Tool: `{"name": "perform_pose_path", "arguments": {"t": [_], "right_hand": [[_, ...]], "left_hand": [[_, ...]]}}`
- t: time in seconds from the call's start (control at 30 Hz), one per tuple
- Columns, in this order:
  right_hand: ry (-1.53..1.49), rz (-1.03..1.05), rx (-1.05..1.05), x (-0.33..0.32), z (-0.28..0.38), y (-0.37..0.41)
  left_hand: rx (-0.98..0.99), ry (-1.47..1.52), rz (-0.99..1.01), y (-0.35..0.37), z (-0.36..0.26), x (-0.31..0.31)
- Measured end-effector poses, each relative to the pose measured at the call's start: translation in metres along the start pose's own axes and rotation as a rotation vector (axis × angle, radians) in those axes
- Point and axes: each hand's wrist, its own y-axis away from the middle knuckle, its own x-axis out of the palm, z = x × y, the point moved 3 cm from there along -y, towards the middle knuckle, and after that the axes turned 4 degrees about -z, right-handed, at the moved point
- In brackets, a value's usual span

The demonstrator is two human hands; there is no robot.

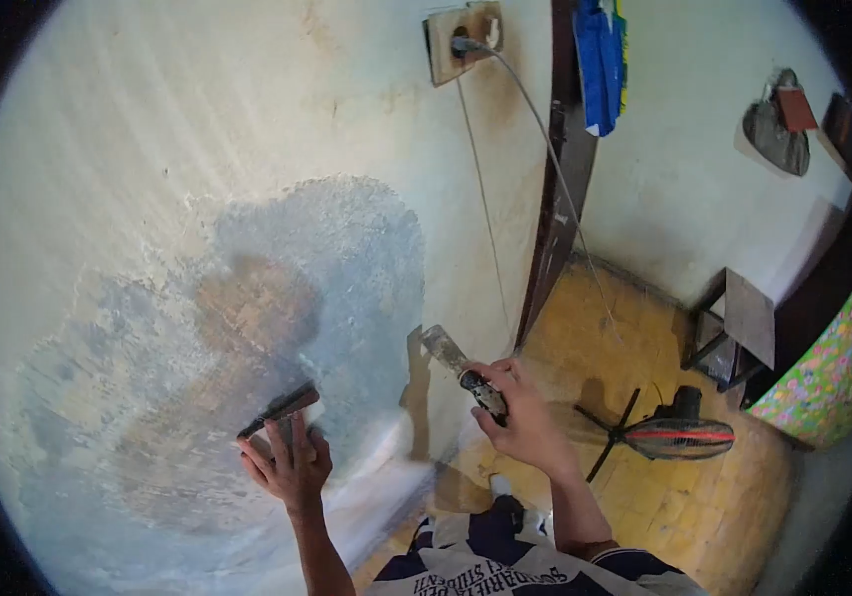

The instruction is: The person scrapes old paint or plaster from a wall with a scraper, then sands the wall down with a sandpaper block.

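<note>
My left hand [292,467] grips a dark flat block [280,414] from below, fingers extended along its underside. The block lies against a rough grey patch [366,238] of bare plaster on the pale wall. In my right hand [530,427] is a scraper [446,350] with a dark, stained handle, its broad blade pointing up and left. The blade is by the right side of the patch, and its shadow falls on the wall. A brownish area [257,298] shows within the grey patch above the block.
A socket [458,45] with a plugged-in cable [545,129] sits high on the wall, beside a dark door frame [555,219]. On the yellow tiled floor [634,526] stand a fan [679,437] and a small wooden stool [744,323]. Flowered green cloth [828,377] hangs at right.
</note>
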Motion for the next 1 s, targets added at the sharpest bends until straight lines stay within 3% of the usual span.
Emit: {"name": "perform_pose_path", "arguments": {"t": [0.1,0.2,0.3,0.43,0.53,0.67,0.8,0.93,1.0], "right_hand": [[-0.184,-0.050,0.049,-0.018,0.000,-0.006],[-0.344,-0.166,-0.056,-0.016,-0.021,-0.009],[-0.129,-0.145,-0.332,-0.028,-0.018,-0.021],[-0.252,0.120,-0.542,-0.012,-0.027,-0.054],[-0.327,0.471,-0.485,0.001,-0.041,-0.065],[-0.460,0.580,-1.000,0.021,-0.027,-0.079],[-0.569,0.591,-1.376,0.063,-0.041,-0.042],[-0.619,0.453,-1.538,0.068,-0.025,-0.119],[-0.626,0.336,-1.605,0.074,-0.034,-0.096]], "left_hand": [[-0.014,-0.001,-0.034,0.003,-0.001,0.004],[0.009,-0.004,0.027,0.012,-0.001,0.007],[-0.025,0.008,-0.003,0.017,-0.002,0.010],[-0.020,-0.008,-0.016,0.023,-0.001,0.012],[-0.017,-0.025,-0.016,0.026,0.000,0.012],[-0.011,-0.036,-0.050,0.024,0.000,0.013],[-0.014,-0.052,-0.073,0.022,-0.001,0.013],[0.010,-0.067,-0.071,0.022,0.000,0.013],[0.006,-0.069,-0.072,0.022,0.000,0.015]]}}
